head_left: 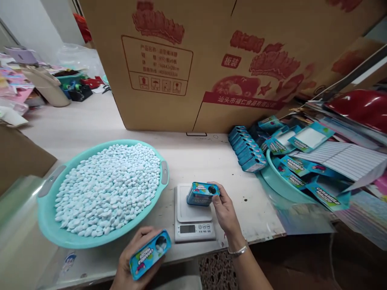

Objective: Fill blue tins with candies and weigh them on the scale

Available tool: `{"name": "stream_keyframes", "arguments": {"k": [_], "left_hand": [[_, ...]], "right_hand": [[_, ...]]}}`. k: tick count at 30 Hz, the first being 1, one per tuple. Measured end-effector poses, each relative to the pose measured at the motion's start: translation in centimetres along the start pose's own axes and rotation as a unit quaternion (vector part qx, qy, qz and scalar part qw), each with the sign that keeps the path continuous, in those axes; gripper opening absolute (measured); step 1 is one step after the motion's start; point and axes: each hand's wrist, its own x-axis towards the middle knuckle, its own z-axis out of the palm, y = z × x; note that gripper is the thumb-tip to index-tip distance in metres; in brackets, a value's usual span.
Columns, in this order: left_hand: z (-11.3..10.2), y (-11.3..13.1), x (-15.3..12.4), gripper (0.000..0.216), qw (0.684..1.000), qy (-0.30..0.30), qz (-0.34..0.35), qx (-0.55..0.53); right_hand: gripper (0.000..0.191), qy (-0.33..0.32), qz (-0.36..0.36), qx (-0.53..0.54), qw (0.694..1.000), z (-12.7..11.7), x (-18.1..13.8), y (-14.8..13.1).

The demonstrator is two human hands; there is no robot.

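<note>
In my left hand is a small blue candy tin with a round opening, in which white pieces show. My right hand grips the right end of a second blue tin, which rests on the plate of a white digital scale. This tin's round hole looks dark. Left of the scale stands a turquoise basin heaped with pale blue-white candies.
A large printed cardboard box stands along the back. At right, blue tins in a row sit beside a turquoise bowl piled with printed card sleeves. A beige bottle stands at far left.
</note>
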Motion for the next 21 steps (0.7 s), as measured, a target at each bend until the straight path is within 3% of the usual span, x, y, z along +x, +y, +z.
{"name": "stream_keyframes", "arguments": {"k": [5, 9, 15, 18, 21], "left_hand": [[-1.0, -3.6, -0.1, 0.044, 0.997, -0.015, -0.068, 0.037], [-0.9, -3.3, 0.2, 0.043, 0.99, 0.015, -0.143, 0.0], [-1.8, -4.0, -0.3, 0.052, 0.988, -0.038, -0.146, 0.047], [-3.2, -5.4, -2.1, 0.058, 0.981, -0.036, -0.131, 0.136], [-4.9, -6.1, -4.5, 0.063, 0.972, 0.009, -0.068, 0.227]], "right_hand": [[0.035, -0.023, -0.019, 0.001, 1.0, 0.3, 0.5, 1.0], [0.036, -0.042, -0.018, -0.008, 0.999, 0.3, 0.5, 0.6], [0.051, -0.051, -0.016, -0.006, 0.999, 0.3, 0.1, 0.3], [0.058, 0.011, -0.062, 0.036, 0.997, -0.1, 0.4, -0.4], [0.042, 0.089, -0.12, 0.013, 0.989, -0.2, 1.7, -3.1]]}}
